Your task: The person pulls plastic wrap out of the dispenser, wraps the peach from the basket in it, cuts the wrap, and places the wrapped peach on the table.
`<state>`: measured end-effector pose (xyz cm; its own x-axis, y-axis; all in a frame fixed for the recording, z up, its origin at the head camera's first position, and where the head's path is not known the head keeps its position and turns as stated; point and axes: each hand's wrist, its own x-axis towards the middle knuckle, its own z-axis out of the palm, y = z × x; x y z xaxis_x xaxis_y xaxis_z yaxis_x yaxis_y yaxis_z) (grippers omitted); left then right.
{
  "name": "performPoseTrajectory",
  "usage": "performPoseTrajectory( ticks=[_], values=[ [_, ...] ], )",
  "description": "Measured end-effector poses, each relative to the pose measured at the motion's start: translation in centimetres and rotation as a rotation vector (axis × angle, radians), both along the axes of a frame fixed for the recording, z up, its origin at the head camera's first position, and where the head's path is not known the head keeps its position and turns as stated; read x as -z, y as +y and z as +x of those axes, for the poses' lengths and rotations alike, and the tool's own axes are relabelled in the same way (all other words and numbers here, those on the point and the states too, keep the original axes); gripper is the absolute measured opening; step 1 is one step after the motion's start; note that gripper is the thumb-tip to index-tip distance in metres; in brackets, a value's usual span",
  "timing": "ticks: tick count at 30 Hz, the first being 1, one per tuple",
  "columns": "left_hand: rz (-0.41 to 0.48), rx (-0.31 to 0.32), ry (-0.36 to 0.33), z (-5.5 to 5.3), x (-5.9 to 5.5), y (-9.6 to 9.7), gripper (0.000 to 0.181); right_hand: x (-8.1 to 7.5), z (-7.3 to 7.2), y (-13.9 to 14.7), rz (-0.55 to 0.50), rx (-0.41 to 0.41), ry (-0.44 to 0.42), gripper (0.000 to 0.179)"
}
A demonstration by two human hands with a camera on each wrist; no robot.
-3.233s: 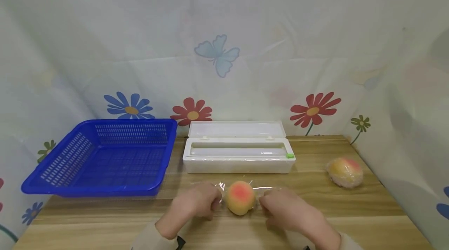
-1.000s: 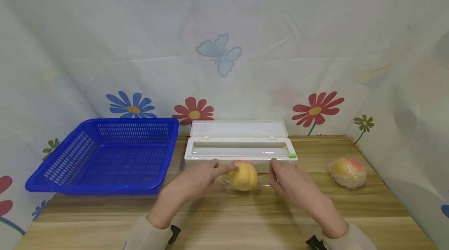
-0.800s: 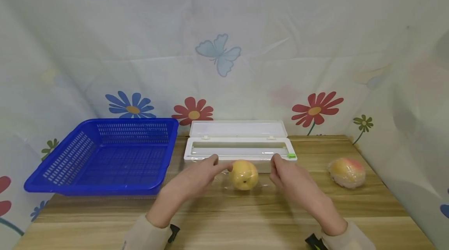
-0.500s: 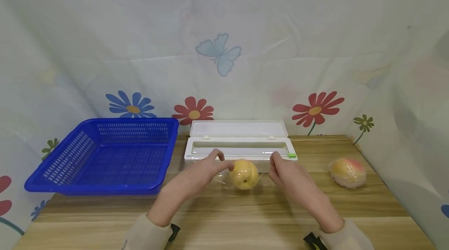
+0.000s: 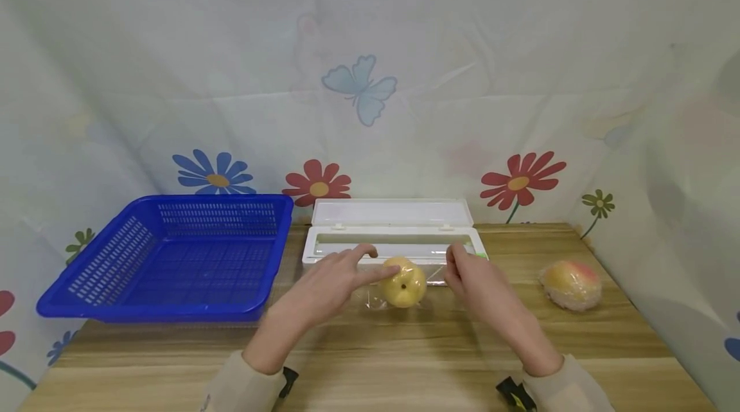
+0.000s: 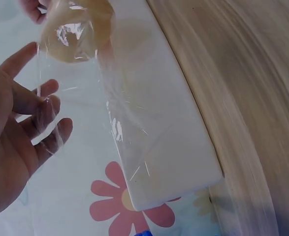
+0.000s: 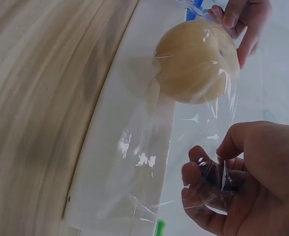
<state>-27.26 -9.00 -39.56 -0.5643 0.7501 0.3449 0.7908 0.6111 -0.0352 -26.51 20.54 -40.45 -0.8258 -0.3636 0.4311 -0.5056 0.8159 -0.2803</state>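
A yellow peach [image 5: 405, 285] wrapped in clear cling film [image 7: 193, 120] is up close in front of a white cling film dispenser [image 5: 393, 214], its dimpled end facing me. My left hand [image 5: 326, 283] pinches the film on the peach's left, while its index finger reaches out to the fruit. On the other side, my right hand [image 5: 485, 293] pinches the film between thumb and fingers. The right wrist view shows the film stretched from the peach to that hand. The dispenser's lid stands up, with the roll visible inside.
Another peach [image 5: 571, 285], wrapped in film, lies on the wooden table [image 5: 399, 367] at the right. A blue plastic basket [image 5: 216, 220] stands at the left. Behind the table hangs a flower-printed cloth [image 5: 405, 135].
The peach has turned from its red side to its yellow, dimpled side and moved away from me towards the dispenser. Both hands moved forward with it, and the left index finger has straightened.
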Motion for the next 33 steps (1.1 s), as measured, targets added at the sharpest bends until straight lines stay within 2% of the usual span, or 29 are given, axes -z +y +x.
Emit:
performPoseTrajectory(
  ticks=[2,8,13,17,20,22,25,28,30,33],
  values=[
    [0.010,-0.007,-0.011,0.1,-0.1,0.1,0.088,-0.1,-0.2,0.0,-0.009,0.001,0.015,0.012],
    [-0.009,-0.019,-0.023,0.0,-0.1,0.7,0.089,-0.5,-0.5,0.1,-0.073,0.007,-0.012,0.010],
    [-0.025,-0.042,-0.032,0.0,-0.1,0.9,0.090,-0.8,-0.5,0.7,-0.170,-0.064,-0.034,0.017],
    [-0.012,-0.061,-0.058,0.0,-0.1,1.0,0.090,-1.8,-0.3,1.4,-0.277,-0.111,-0.033,0.025],
    [0.002,-0.073,-0.078,0.1,-0.2,1.1,0.090,-2.7,0.3,1.8,-0.339,-0.106,-0.026,0.024],
    [0.007,-0.080,-0.088,0.1,-0.3,1.1,0.090,-3.2,0.7,1.7,-0.358,-0.113,0.011,0.024],
    [0.014,-0.092,-0.091,0.0,-0.2,1.0,0.091,-3.4,1.5,0.9,-0.315,-0.139,0.122,0.026],
    [0.022,-0.095,-0.088,0.0,-0.1,1.0,0.092,-3.2,2.2,-0.7,-0.208,-0.192,0.221,0.028],
    [0.030,-0.096,-0.085,-0.1,-0.1,0.9,0.092,-2.7,2.5,-1.8,-0.114,-0.212,0.224,0.032],
    [0.052,-0.088,-0.092,-0.2,0.0,0.9,0.093,-2.0,2.8,-3.2,0.016,-0.209,0.171,0.051]
  ],
)
